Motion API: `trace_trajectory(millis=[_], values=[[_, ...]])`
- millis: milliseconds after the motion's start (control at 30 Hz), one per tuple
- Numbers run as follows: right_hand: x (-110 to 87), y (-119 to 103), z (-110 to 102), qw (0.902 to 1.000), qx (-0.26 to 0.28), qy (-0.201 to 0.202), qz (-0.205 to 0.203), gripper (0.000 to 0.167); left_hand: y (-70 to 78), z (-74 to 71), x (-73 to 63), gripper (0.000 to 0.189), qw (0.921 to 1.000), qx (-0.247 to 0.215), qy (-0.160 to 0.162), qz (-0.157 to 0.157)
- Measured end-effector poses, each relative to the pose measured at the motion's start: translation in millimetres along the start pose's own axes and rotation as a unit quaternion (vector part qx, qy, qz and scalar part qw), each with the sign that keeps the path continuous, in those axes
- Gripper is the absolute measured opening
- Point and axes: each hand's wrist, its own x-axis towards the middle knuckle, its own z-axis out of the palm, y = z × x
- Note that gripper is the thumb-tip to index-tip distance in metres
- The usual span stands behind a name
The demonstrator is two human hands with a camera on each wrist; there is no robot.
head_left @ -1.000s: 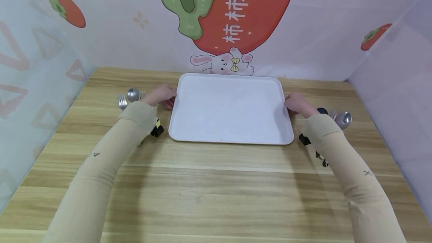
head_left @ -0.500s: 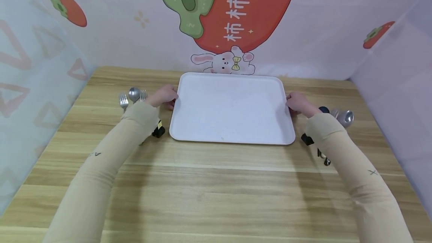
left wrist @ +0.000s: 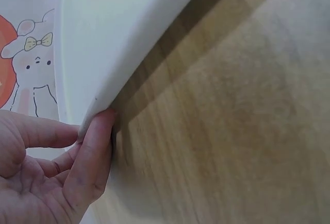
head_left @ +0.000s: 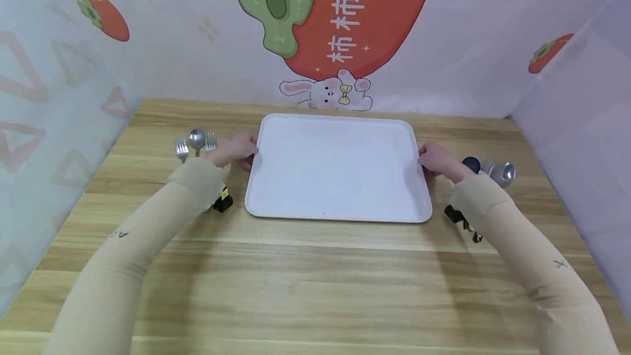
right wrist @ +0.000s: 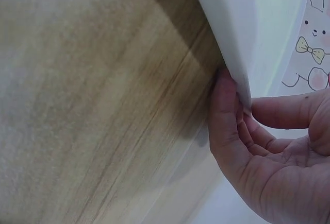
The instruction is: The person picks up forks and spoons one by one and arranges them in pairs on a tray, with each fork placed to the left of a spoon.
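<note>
A white rectangular tray (head_left: 338,169) lies level near the back of the wooden table. My left hand (head_left: 240,147) pinches its left rim. In the left wrist view, that hand's thumb is on top of the tray edge (left wrist: 124,54), with fingers curled underneath. My right hand (head_left: 437,159) pinches the opposite rim in the same manner. The right wrist view shows the right thumb (right wrist: 283,112) against the upper side of the rim and a forefinger below it. A shadow runs under the tray edge on both sides. Whether the tray touches the table is unclear.
Left of the tray are a spoon (head_left: 197,138) and two forks, one fork (head_left: 181,148) outermost; the left sleeve partly covers them. Right of it, a spoon (head_left: 504,174), a fork (head_left: 487,167) and a black round-ended thing (head_left: 471,165) are partly hidden by the right sleeve.
The tray has shifted slightly toward the person, with both hands moving along on its rims. A wider strip of table shows behind it. The cutlery stays put.
</note>
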Motion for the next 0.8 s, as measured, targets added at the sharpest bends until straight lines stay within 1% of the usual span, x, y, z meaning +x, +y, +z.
trace_trajectory(millis=[200, 433, 500, 700, 800], values=[[-3.7, 3.0, 3.7, 0.9999, -0.016, -0.002, -0.002, 0.03, -2.1, 3.3, -5.2, 0.012, 0.9999, 0.01, 0.002, -0.003], [-13.1, 6.4, 9.3, 0.9998, -0.018, -0.009, -0.006, 0.026, -5.7, 6.0, -17.8, 0.014, 0.9997, 0.013, -0.021, 0.005], [-16.5, 6.8, 10.9, 0.9997, -0.02, -0.01, -0.009, 0.027, -6.6, 7.0, -21.1, 0.014, 0.9996, 0.015, -0.023, 0.006], [-24.6, 8.0, 15.2, 0.9996, -0.002, -0.017, -0.023, 0.028, -7.6, 10.5, -29.9, 0.013, 0.9994, 0.024, -0.024, -0.005], [-28.0, 9.0, 17.1, 0.9995, 0.008, -0.017, -0.027, 0.028, -8.1, 12.2, -34.6, 0.012, 0.9994, 0.02, -0.027, -0.003]])
